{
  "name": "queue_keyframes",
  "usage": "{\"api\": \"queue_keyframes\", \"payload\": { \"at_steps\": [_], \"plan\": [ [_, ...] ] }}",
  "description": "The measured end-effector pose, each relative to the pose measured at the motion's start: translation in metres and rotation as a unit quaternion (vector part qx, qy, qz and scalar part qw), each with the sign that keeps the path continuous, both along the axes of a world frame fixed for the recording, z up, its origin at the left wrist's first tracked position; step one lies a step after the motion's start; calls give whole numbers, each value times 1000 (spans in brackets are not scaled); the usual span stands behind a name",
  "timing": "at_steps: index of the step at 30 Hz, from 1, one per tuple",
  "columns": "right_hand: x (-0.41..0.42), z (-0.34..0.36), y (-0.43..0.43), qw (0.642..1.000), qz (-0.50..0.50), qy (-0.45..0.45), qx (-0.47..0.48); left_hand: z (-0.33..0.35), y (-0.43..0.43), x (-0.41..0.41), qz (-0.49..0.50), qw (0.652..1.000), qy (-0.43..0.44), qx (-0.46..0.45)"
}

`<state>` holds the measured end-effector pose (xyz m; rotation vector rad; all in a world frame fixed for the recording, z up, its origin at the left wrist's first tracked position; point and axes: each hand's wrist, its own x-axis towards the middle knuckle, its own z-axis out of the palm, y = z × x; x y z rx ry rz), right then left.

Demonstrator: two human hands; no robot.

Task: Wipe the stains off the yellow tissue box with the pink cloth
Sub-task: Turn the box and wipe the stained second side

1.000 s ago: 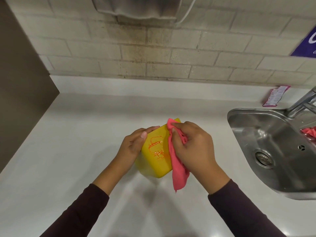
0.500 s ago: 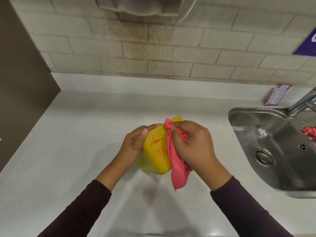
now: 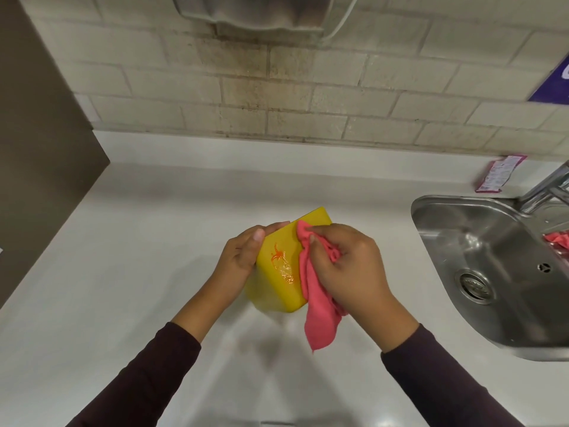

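Note:
The yellow tissue box [image 3: 278, 282] is tilted above the white counter, its broad face turned up toward me. An orange stain [image 3: 278, 257] with a wet smear below it marks that face. My left hand [image 3: 241, 257] grips the box along its left edge, thumb on the top. My right hand [image 3: 348, 266] is closed on the pink cloth [image 3: 317, 306], pressing it against the right part of the box's face. The cloth's loose end hangs below the box. The right side of the box is hidden behind the cloth and hand.
A steel sink [image 3: 480, 229] with a drain and tap [image 3: 542, 189] lies at the right, something pink at its right side. A small pink packet [image 3: 498, 174] lies against the back ledge. The tiled wall carries a grey unit [image 3: 261, 13]. A dark panel [image 3: 40, 149] bounds the left.
The cloth has swept across the box face: the drawn orange outline is now reduced to a small blotch and a wet smear. Both hands shifted only slightly.

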<state>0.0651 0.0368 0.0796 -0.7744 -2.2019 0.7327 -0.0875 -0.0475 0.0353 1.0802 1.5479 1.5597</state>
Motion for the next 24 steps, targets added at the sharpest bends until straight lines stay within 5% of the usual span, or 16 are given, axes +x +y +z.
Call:
{"api": "queue_keyframes", "payload": {
  "at_steps": [11, 24],
  "plan": [
    [-4, 0, -20, 989, 119, -16, 90, 0, 1, 2, -18, 1000, -15, 20],
    [-20, 0, -20, 993, 97, 32, 58, 1, 3, 2, 6, 1000, -16, 0]
  ]
}}
